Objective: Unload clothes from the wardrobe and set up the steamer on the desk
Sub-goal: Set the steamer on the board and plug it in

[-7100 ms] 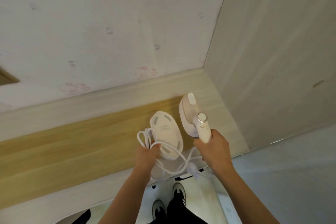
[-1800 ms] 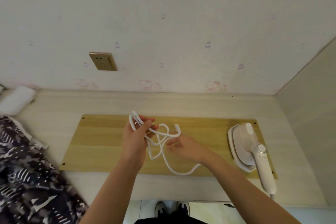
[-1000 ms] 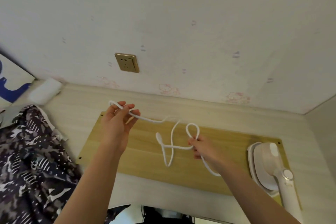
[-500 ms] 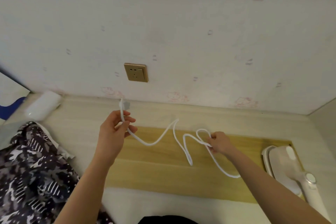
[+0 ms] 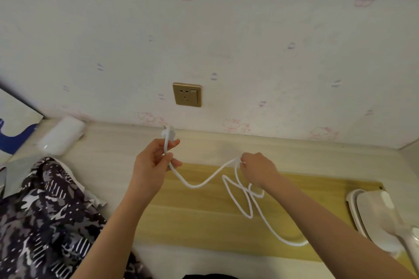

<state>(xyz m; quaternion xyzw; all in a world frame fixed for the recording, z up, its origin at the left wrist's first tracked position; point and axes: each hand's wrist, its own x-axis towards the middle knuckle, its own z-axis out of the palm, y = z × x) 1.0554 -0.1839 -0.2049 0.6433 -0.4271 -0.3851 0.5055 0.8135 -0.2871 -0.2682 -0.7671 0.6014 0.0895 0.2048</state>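
Note:
The white steamer (image 5: 376,219) lies on the desk (image 5: 226,147) at the far right, on the yellow wooden panel (image 5: 199,217). Its white cord (image 5: 247,206) runs in loops across the panel. My left hand (image 5: 154,163) pinches the cord just below the white plug (image 5: 169,136), which points up towards the wall. My right hand (image 5: 258,170) grips the cord further along, above the loops. A gold wall socket (image 5: 187,94) sits on the wall above the plug.
A dark patterned garment (image 5: 45,217) is heaped on the desk at the left. A white oblong object (image 5: 62,136) lies at the back left by the wall. A blue and white board (image 5: 15,129) leans at the far left.
The view has tilted up and the socket now sits nearer. My left hand has raised the plug end towards the wall. My right hand has drawn the cord out, so the loops hang looser.

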